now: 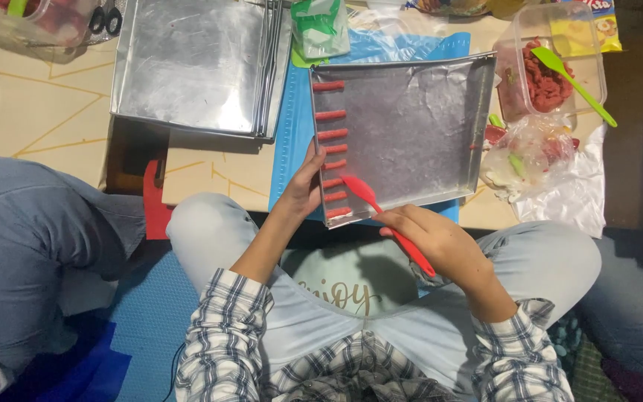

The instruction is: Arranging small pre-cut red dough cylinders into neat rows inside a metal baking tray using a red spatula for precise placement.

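A square metal tray (418,123) lies on a blue mat in front of me. Several short red strips (332,135) sit in a column along its left wall. My left hand (303,186) rests on the tray's left rim near the lower strips, fingers curled against it. My right hand (433,238) grips a red spatula (381,216) by its handle; the spatula's blade lies inside the tray's near left corner, beside the lowest strips.
A stack of empty metal trays (195,63) lies at the upper left. A clear tub (586,30) of red paste with a green spatula (576,83) stands at the upper right, a crumpled plastic bag (530,152) below it. Another person's knee (31,238) is at the left.
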